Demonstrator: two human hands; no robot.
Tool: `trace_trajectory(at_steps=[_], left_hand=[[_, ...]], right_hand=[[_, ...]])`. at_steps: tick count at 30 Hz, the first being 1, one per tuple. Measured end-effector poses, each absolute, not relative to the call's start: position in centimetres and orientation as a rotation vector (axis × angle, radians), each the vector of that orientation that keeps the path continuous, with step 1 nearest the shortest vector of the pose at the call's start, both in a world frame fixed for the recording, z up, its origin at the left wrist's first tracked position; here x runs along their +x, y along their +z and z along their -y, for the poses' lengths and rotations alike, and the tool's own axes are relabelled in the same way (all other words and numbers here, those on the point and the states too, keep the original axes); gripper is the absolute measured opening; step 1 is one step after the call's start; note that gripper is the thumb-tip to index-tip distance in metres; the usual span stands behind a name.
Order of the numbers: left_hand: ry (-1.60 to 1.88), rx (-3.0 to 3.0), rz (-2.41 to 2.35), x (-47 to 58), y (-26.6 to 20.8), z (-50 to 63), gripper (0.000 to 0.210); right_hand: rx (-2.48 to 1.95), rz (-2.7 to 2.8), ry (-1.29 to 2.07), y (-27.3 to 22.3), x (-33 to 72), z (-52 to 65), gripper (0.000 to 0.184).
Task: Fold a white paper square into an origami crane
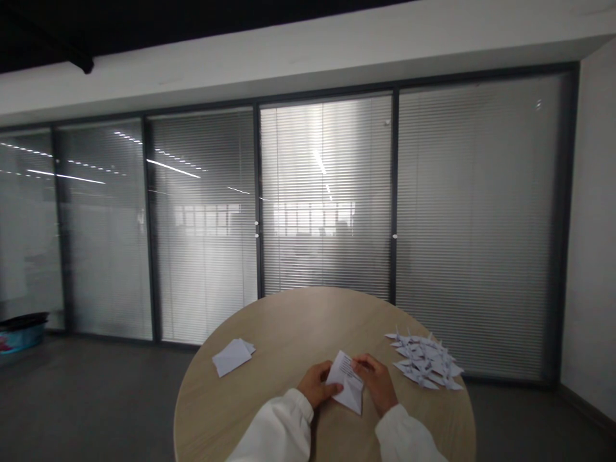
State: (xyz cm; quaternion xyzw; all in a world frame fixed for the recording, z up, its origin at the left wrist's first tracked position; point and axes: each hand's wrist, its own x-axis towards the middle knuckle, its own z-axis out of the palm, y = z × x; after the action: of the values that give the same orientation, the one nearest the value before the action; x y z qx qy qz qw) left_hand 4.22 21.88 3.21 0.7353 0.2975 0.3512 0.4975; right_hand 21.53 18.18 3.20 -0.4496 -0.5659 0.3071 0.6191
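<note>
A partly folded sheet of white paper (pixel 345 378) with printed lines on its upper part is held between my two hands above the table. My left hand (pixel 317 384) grips its left edge, the thumb lying across the front. At the upper right edge, the fingers of my right hand (pixel 376 382) pinch the paper. A pile of folded white paper cranes (pixel 426 360) lies to the right of my right hand. Off to the left, a small stack of white paper sheets (pixel 233 357) rests on the table.
The round wooden table (pixel 317 314) has a curved edge all around. Behind it stands a glass partition with blinds (pixel 327 192) in dark frames. A blue tub with a black rim (pixel 23 333) is on the grey floor at the far left.
</note>
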Motion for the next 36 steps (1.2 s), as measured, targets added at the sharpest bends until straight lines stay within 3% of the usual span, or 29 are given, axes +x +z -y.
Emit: trace_trajectory(at_steps=[7, 16, 26, 36], left_hand=[[0.808, 1.637, -0.627, 4.5, 3.1, -21.8, 0.049], [0.933, 1.619, -0.724, 4.5, 2.9, -22.2, 0.045], [1.049, 1.524, -0.797, 4.6, 3.9, -21.9, 0.048], [1.079, 1.511, -0.864, 4.5, 3.1, -22.8, 0.058]], right_hand=[[-1.08, 1.418, 0.614, 2.9, 21.2, -18.2, 0.034], [-1.019, 1.508, 0.63, 3.4, 20.7, -17.5, 0.028], [-1.11, 1.406, 0.669, 2.2, 20.8, -18.2, 0.036], [-1.113, 1.348, 0.562, 2.9, 20.6, -17.7, 0.026]])
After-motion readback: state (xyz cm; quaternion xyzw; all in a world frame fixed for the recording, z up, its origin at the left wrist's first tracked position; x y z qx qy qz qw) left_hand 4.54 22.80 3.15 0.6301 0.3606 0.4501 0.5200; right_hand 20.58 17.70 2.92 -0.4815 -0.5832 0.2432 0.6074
